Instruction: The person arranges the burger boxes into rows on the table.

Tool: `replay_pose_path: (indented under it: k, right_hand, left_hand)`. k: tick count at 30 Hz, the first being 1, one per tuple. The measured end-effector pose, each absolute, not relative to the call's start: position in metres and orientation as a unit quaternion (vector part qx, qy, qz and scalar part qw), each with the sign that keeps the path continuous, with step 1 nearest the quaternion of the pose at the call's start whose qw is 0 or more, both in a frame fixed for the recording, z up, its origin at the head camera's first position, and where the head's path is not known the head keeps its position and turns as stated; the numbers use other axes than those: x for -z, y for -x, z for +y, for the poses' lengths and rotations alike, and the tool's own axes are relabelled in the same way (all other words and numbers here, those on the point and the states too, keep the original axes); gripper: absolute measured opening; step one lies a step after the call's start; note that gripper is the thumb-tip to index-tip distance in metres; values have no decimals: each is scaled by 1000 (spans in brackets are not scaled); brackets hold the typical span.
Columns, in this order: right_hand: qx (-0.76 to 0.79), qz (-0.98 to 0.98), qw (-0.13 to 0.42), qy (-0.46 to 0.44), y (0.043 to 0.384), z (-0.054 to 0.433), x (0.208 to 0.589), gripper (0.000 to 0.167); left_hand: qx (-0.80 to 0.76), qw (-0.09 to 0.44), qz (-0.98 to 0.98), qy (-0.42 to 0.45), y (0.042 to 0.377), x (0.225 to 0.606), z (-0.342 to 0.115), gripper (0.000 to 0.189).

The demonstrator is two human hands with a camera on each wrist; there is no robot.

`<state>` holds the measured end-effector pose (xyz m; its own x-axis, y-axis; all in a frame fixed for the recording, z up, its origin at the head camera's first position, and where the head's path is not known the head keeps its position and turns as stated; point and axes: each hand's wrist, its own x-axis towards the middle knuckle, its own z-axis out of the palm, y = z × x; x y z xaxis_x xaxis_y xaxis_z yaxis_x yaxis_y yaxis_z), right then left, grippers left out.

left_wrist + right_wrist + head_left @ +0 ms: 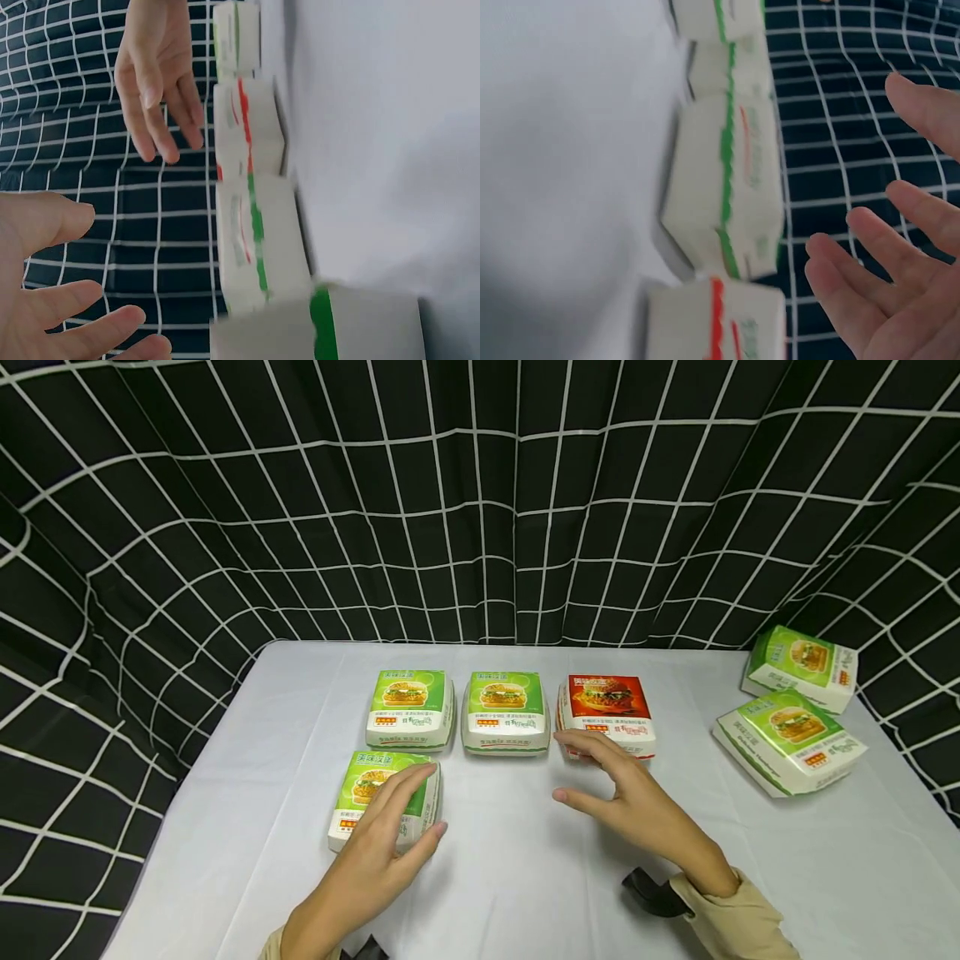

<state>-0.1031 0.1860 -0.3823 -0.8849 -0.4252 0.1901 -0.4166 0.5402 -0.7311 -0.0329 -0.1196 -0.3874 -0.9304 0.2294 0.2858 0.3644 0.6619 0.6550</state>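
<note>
Though near the front green box [365, 783] and the red box [606, 700], both hands [375, 856] [637, 797] empty; loose-fingered.

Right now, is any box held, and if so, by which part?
Nothing is held: the left hand hovers above the near-left green box, the right hand near the red box.

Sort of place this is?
Probably a staged recording booth: black grid-patterned cloth hangs behind and beside a white-covered table, with burger boxes set out on it.
</note>
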Motion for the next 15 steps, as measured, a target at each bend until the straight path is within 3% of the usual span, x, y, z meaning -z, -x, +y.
replay_pose_path:
  k: [15]
  right_hand:
    - [423,876,-87,215,118,239,365,63]
  left_hand:
    - [368,76,-889,263,47,393,-66,58]
